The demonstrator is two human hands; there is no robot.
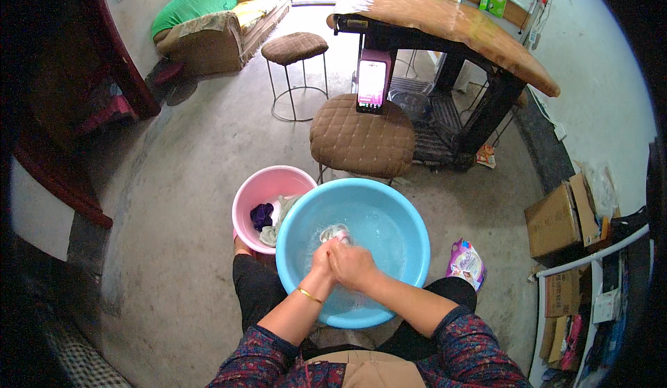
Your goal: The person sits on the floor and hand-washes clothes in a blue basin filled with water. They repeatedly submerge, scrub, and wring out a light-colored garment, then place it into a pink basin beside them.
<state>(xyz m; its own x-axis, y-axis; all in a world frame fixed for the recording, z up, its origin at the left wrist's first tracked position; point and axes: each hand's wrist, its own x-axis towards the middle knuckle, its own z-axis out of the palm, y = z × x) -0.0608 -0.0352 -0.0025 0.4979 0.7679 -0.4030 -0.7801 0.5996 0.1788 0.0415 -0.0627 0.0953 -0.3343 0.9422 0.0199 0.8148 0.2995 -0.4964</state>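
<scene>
Both my hands are over a large light-blue plastic basin (411,221) between my knees, which holds water. My left hand (322,259) and my right hand (355,266) press together around a small whitish cloth (334,230), part of which sticks out beyond the fingers. What kind of garment it is cannot be made out. Against the basin's left side stands a pink plastic bucket (247,192). Inside it lie a dark purple cloth (262,216) and a pale grey-green cloth (270,235). A gold bangle (310,295) circles my left wrist.
A purple printed bag (465,265) lies by my right knee. Ahead is a quilted brown stool (359,143) with a lit phone (372,83) propped upright on it. Another stool (295,49) and a wooden-topped table (443,15) stand beyond. Cardboard boxes (555,221) and a shelf (594,258) line the right.
</scene>
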